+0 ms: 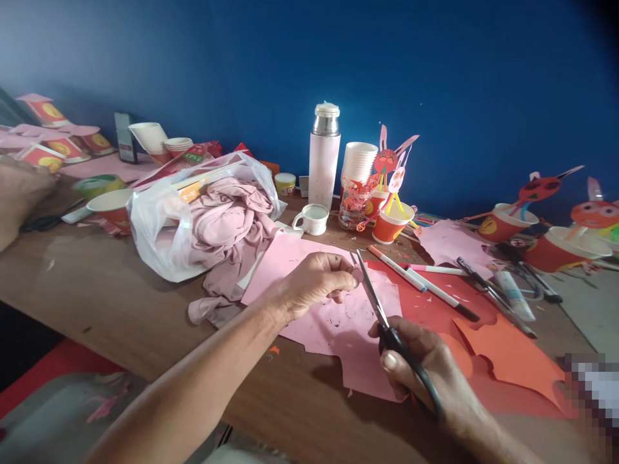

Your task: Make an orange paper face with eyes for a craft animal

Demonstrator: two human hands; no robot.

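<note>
My right hand [420, 367] grips black-handled scissors [374, 299], blades pointing up and away over the table. My left hand [314, 280] pinches a tiny pink paper piece [356, 275] right at the blades. Beneath both hands lie pink paper sheets [338, 322] with cut edges and small scraps on them. Red paper [435, 309] and an orange cut piece [512, 357] lie just to the right.
On the wooden table [97, 290]: a plastic bag with pink cloth [227, 225], a thermos [324, 154], white mug [313, 219], stacked cups [358, 164], paper-cup crafts [507, 219], markers [425, 283]. Another person's hand [19, 193] rests far left.
</note>
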